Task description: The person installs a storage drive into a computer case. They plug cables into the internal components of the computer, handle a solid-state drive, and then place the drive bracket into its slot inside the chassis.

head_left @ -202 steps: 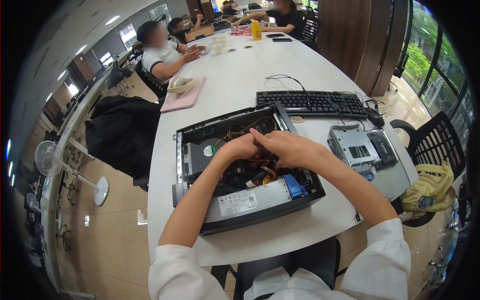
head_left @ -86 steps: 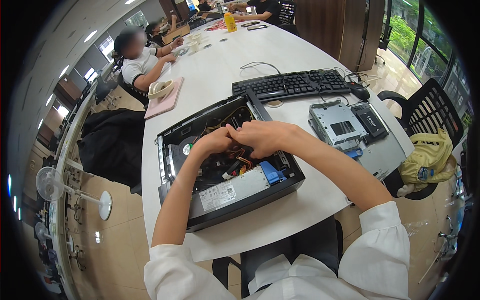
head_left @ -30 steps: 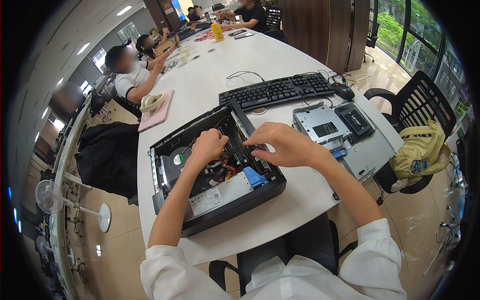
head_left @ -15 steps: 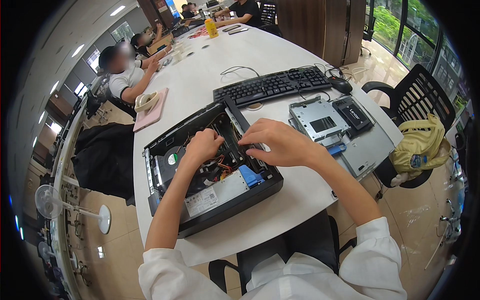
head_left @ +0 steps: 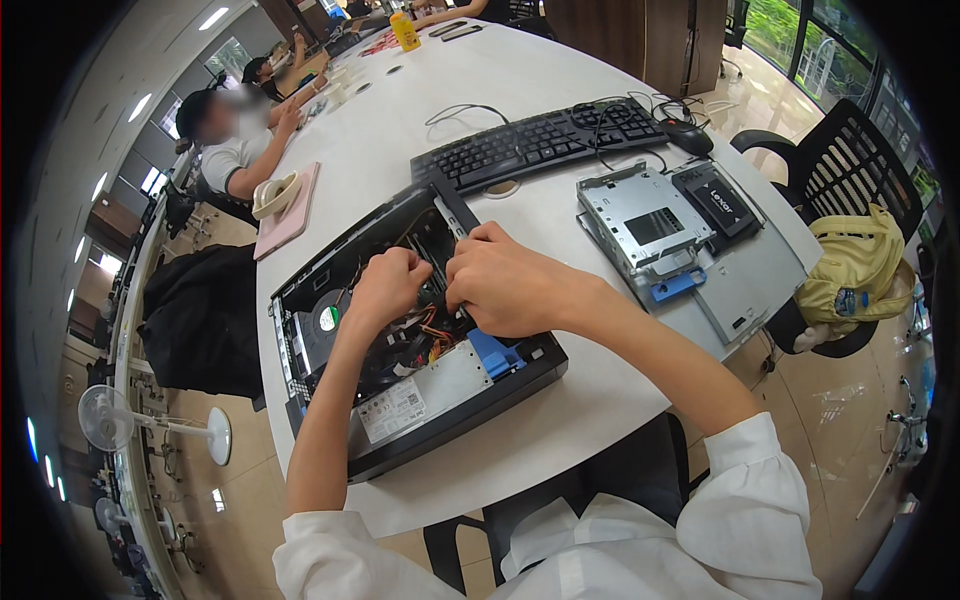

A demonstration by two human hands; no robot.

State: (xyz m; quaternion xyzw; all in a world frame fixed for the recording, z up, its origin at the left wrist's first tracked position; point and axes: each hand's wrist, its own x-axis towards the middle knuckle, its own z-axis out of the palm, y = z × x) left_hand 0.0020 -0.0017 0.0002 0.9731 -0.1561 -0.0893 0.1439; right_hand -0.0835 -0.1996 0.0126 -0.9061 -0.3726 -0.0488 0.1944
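Shows white lettering on the black drive, near the right edge of the table. By the near edge, bears fine print and a square code on the white label of the silver power supply, too small to read. Blurs on the round green sticker, toward the left edge.

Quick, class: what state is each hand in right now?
Left hand: fingers curled over the open computer case; grip cannot be told.
Right hand: fingers bent by the case's right side; anything held is hidden.
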